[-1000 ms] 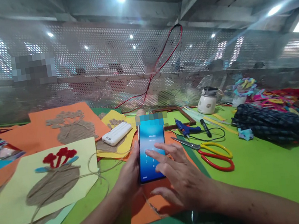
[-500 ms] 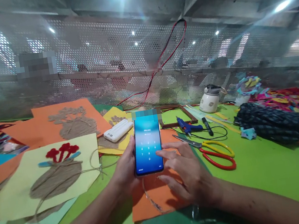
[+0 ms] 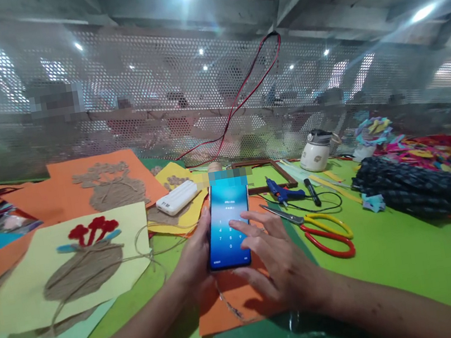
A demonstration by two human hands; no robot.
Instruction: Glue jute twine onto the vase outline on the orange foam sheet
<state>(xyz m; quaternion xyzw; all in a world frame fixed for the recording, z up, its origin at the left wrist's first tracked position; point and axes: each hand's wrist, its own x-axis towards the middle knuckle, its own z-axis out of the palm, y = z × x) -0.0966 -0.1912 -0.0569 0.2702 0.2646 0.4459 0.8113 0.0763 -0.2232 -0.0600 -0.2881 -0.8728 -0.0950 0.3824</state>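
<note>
My left hand [image 3: 197, 255] is closed around the left side of a smartphone [image 3: 224, 252], which is tilted toward me. Its lit blue screen shows a number keypad. My right hand [image 3: 279, 260] hovers over the phone's right side with fingers apart, holding nothing. One fingertip is at the keypad, partly covering the digits; whether it touches the glass I cannot tell. Beneath both hands lies an orange sheet [image 3: 213, 312] with a thin strand on it. To the right of my right hand rest scissors [image 3: 328, 235] with one red and one yellow handle.
On the left lie a pale yellow card [image 3: 19, 290] with a twine vase and red flowers, and an orange card [image 3: 60, 196]. A white power bank [image 3: 177, 197], blue glue gun [image 3: 282, 190], black marker [image 3: 312, 193], white bottle [image 3: 315, 153] and dark folded umbrella [image 3: 409, 184] stand or lie farther back.
The phone has shifted slightly right and toward me. My right index fingertip has moved from the keypad's right edge to its middle, and dots on the screen have filled in.
</note>
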